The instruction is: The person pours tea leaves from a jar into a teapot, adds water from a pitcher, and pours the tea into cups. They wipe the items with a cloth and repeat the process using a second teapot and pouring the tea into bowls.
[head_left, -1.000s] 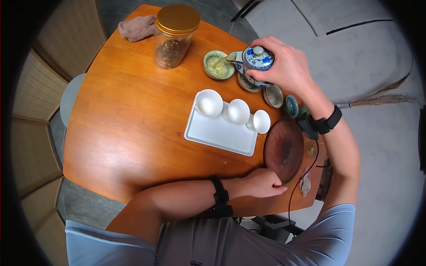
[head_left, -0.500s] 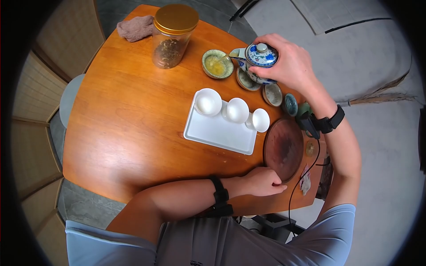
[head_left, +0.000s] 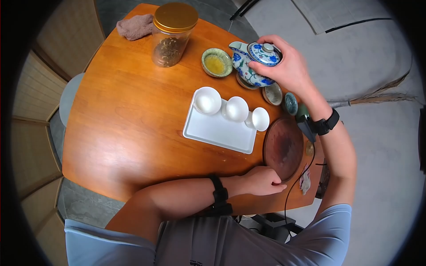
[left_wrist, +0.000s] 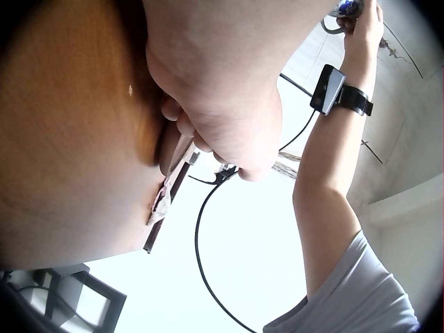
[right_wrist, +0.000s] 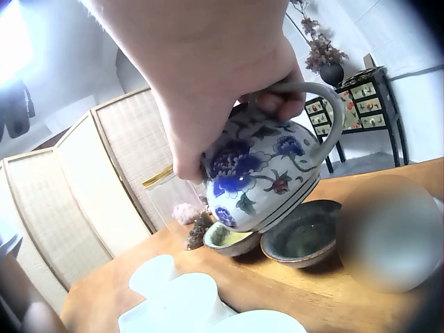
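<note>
Beside a part-filled bowl (head_left: pixel 217 75), the right hand (head_left: pixel 286 64) holds a floral teapot (head_left: pixel 244 68) in its fingers (left hand (head_left: pixel 263 181) curled).

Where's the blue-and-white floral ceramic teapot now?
In the head view, above and right of centre, the teapot is in the right hand, right of the speckled green bowl holding yellow liquid.
</note>
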`<control>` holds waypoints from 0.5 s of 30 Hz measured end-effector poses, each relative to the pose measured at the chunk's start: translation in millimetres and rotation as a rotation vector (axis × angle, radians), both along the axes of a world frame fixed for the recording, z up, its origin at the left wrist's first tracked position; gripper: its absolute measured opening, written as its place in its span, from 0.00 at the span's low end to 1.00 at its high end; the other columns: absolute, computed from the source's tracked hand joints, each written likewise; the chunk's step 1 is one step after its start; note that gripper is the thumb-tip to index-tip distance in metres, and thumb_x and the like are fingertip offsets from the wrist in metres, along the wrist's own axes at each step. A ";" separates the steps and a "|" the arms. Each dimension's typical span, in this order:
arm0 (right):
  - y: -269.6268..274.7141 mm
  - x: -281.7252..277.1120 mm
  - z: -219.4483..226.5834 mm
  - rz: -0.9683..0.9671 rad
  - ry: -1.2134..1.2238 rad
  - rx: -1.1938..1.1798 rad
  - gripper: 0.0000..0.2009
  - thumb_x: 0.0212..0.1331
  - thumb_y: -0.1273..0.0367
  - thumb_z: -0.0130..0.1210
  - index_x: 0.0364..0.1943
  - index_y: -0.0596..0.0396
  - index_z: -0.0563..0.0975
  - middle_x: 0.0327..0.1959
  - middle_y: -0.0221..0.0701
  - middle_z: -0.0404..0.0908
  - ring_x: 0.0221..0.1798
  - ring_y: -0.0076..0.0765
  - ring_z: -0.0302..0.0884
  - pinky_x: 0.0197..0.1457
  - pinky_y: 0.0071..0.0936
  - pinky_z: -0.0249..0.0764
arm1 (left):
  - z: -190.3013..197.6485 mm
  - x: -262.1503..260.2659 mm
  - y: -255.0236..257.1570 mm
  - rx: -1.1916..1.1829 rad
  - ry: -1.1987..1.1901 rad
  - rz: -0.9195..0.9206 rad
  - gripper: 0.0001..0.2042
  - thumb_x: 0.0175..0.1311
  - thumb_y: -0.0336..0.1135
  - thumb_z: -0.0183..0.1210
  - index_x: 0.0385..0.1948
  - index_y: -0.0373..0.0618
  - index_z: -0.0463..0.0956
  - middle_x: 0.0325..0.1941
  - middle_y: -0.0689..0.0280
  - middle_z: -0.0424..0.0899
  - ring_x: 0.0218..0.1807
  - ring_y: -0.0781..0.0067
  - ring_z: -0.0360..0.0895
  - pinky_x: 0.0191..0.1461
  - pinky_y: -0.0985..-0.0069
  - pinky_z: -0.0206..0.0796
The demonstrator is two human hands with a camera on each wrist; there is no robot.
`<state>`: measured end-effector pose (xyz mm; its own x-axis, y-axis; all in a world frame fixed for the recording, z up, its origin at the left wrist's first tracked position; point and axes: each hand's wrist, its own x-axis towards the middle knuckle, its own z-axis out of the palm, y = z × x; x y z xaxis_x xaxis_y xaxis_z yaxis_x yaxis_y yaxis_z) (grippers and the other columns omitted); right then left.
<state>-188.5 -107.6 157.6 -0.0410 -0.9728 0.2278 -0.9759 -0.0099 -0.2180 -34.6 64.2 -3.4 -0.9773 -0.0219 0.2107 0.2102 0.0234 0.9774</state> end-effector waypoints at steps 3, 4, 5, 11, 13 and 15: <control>3.0 -3.5 -4.6 -0.063 -0.124 -0.007 0.27 0.49 0.54 0.75 0.52 0.49 0.82 0.47 0.33 0.88 0.49 0.39 0.87 0.55 0.35 0.81 | 0.0 -1.0 -0.8 -0.032 0.002 -0.003 0.23 0.71 0.47 0.60 0.19 0.38 0.79 0.20 0.50 0.78 0.25 0.42 0.75 0.32 0.53 0.65; 4.9 -6.1 -5.5 -0.084 -0.175 0.003 0.27 0.49 0.54 0.75 0.52 0.50 0.81 0.47 0.33 0.88 0.49 0.38 0.87 0.55 0.34 0.81 | -0.4 -1.2 -0.6 -0.033 0.003 -0.004 0.23 0.71 0.47 0.60 0.19 0.38 0.79 0.20 0.50 0.78 0.25 0.42 0.75 0.32 0.53 0.65; 7.1 -8.3 -5.0 -0.104 -0.227 0.012 0.27 0.49 0.55 0.75 0.52 0.50 0.81 0.47 0.34 0.88 0.48 0.37 0.87 0.55 0.34 0.81 | -0.9 -1.2 -0.1 -0.026 0.003 -0.001 0.23 0.71 0.47 0.60 0.19 0.38 0.79 0.20 0.50 0.78 0.25 0.42 0.75 0.32 0.53 0.65; 29.4 -19.0 2.2 -0.100 -0.093 0.020 0.26 0.48 0.57 0.75 0.50 0.52 0.82 0.48 0.34 0.86 0.49 0.42 0.86 0.54 0.35 0.80 | -0.3 -0.5 0.3 -0.016 0.000 0.004 0.23 0.71 0.47 0.61 0.19 0.38 0.78 0.20 0.50 0.76 0.25 0.42 0.73 0.32 0.54 0.64; 36.9 -24.9 3.1 -0.098 -0.040 0.023 0.26 0.48 0.57 0.75 0.50 0.52 0.82 0.48 0.34 0.86 0.49 0.44 0.86 0.54 0.36 0.80 | 0.0 -0.4 -0.7 -0.011 -0.004 0.003 0.23 0.71 0.46 0.62 0.19 0.38 0.76 0.20 0.50 0.75 0.24 0.42 0.71 0.31 0.55 0.62; 45.5 -28.3 6.2 -0.095 0.016 0.024 0.25 0.48 0.57 0.74 0.50 0.52 0.82 0.49 0.35 0.86 0.49 0.46 0.86 0.54 0.37 0.80 | -0.1 0.4 -0.6 -0.010 0.002 0.002 0.23 0.71 0.46 0.62 0.19 0.38 0.76 0.20 0.50 0.75 0.24 0.42 0.71 0.31 0.55 0.62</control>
